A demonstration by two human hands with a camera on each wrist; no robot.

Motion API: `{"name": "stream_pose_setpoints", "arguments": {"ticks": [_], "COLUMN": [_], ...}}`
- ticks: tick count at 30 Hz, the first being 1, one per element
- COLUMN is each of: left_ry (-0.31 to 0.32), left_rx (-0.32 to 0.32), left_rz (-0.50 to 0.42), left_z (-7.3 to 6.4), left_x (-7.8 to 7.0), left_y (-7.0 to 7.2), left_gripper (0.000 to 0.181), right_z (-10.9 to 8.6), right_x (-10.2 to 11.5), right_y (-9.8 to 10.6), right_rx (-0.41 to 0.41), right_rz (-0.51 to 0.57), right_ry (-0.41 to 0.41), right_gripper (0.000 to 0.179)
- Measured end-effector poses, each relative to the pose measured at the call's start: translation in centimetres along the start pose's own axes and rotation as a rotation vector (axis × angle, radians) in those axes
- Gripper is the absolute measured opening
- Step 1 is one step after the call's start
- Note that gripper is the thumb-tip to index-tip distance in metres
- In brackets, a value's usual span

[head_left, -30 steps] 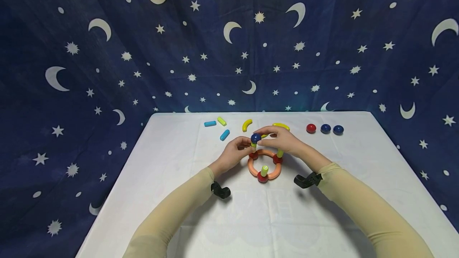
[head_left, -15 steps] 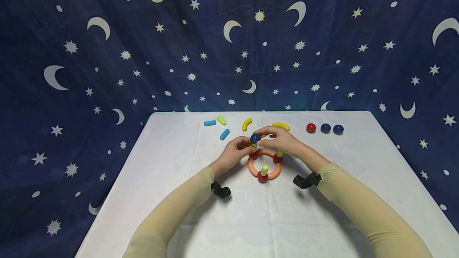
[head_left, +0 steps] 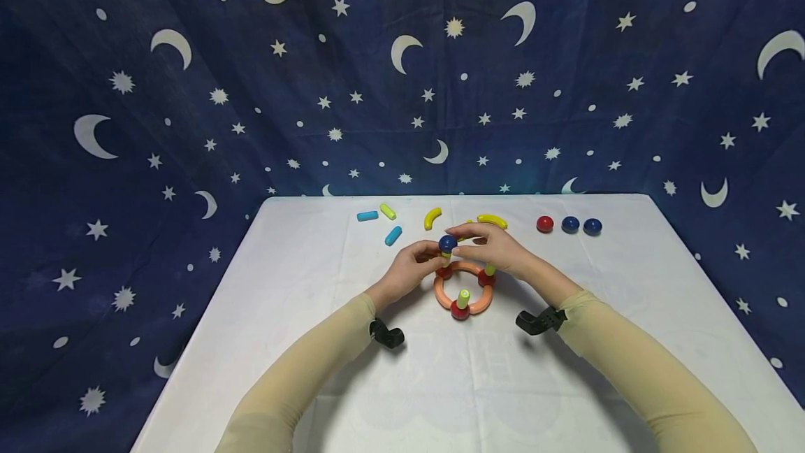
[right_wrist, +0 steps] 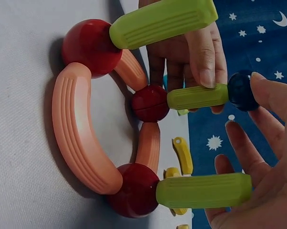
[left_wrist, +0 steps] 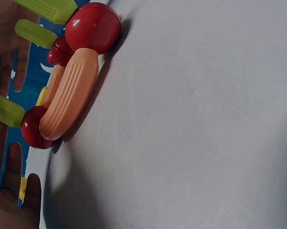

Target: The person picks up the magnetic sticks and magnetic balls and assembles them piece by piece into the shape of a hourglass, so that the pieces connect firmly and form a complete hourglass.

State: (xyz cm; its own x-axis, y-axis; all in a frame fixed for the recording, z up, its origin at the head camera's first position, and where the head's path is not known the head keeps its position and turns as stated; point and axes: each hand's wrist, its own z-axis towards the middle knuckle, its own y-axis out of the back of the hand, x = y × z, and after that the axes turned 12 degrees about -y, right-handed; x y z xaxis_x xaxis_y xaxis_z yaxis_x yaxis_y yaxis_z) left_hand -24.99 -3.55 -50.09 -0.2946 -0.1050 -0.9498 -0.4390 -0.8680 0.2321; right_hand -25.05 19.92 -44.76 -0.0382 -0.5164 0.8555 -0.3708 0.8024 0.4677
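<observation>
A ring of orange curved sticks (right_wrist: pixel 76 131) joined by red balls (right_wrist: pixel 92 47) lies on the white table, and a light green stick stands up from each ball. My left hand (head_left: pixel 407 272) pinches the far-left green stick (right_wrist: pixel 193 97) between thumb and fingers. On top of that stick sits a dark blue ball (right_wrist: pixel 242 89), which my right hand (head_left: pixel 493 247) pinches with its fingertips. The near green stick (head_left: pixel 463 298) and the right green stick (right_wrist: pixel 205 189) have bare tops. In the left wrist view, both hands show only partly at the left edge.
Two blue sticks (head_left: pixel 367 216) and a loose green stick (head_left: pixel 388 212) lie at the back left. Yellow curved sticks (head_left: pixel 432 219) lie behind the ring. At the back right are a red ball (head_left: pixel 544 224) and two blue balls (head_left: pixel 570 224). A star-patterned cloth (head_left: pixel 352 54) hangs behind the table.
Hardly anything differs: both hands stay at the same stick and blue ball. The head view has shifted very slightly.
</observation>
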Motion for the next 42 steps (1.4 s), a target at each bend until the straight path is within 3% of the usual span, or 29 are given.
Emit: {"name": "stream_pose_setpoints", "arguments": {"ticks": [8, 14, 19, 29, 42], "left_ry": [-0.007, -0.011, -0.014, -0.025, -0.029], "left_rx": [-0.001, 0.008, 0.006, 0.000, 0.021], "left_rz": [-0.011, -0.008, -0.003, 0.022, 0.004], "left_z": [-0.2, -0.3, -0.3, -0.3, -0.1], "left_x": [0.0, 0.1, 0.2, 0.1, 0.4], "left_y": [-0.1, -0.1, 0.0, 0.0, 0.1], "left_gripper": [0.028, 0.027, 0.027, 0.027, 0.026], "right_z": [-1.1, -2.8, -4.1, -5.5, -5.1], "right_x": [-0.7, -2.4, -4.1, -6.2, -6.7], "right_y": [1.5, 2.9, 3.4, 2.1, 1.0], "right_rx": [-0.061, -0.136, -0.168, -0.178, -0.206], "right_rz": [0.039, 0.045, 0.031, 0.044, 0.051], "right_ry": [-0.043, -0.079, -0.062, -0.064, -0.136], "right_gripper": [0.050, 0.059, 0.052, 0.051, 0.046]}}
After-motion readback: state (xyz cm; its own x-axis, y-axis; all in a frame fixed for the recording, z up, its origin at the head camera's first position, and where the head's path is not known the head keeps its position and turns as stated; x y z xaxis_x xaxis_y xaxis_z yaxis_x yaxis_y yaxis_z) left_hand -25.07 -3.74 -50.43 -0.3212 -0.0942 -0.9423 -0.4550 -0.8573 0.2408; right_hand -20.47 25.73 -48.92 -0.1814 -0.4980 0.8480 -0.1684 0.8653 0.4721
